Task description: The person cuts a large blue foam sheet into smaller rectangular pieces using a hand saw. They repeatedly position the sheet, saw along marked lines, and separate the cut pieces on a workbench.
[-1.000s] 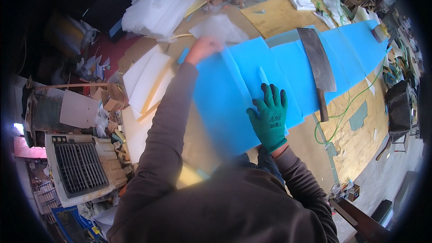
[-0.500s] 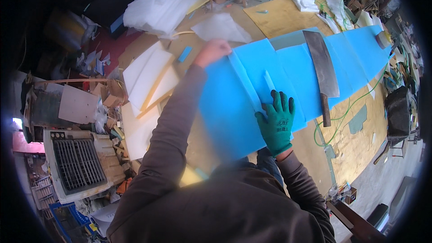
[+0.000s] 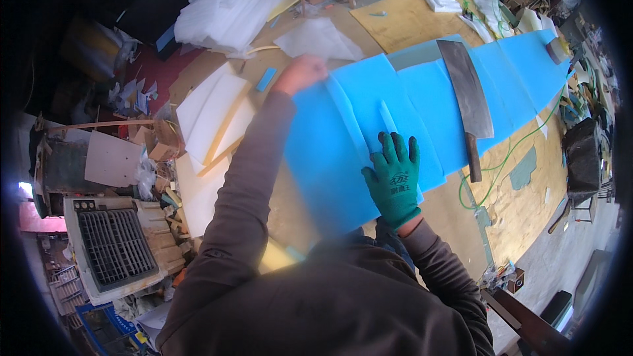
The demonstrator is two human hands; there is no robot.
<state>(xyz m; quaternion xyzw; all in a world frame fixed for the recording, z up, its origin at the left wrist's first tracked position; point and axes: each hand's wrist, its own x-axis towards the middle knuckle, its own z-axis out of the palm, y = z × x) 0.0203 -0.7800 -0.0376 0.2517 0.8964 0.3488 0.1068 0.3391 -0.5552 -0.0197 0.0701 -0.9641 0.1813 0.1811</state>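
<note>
Layered blue foam sheets (image 3: 330,158) lie across the table in front of me. My left hand (image 3: 303,74), bare and smeared by motion, is at the far left edge of the nearest sheet, by the top of a raised narrow fold or strip (image 3: 348,113). Its fingers look curled, but whether they grip the foam is unclear. My right hand (image 3: 393,181) wears a green glove and rests flat on the blue foam with fingers spread. A short blue offcut (image 3: 387,117) lies just beyond its fingertips. To the right, a broad cleaver (image 3: 467,89) lies on the sheets, handle toward me.
White foam pieces (image 3: 212,115) and a small blue scrap (image 3: 266,80) sit left of the sheets. Stacked white foam (image 3: 231,10) stands farther back. A roll of tape (image 3: 557,51) rests on the far right sheet. A green cord (image 3: 508,158) trails along the right board.
The whole view has shifted slightly. Both hands have moved a little to the left in the picture, along with the sheets; my right hand still lies flat.
</note>
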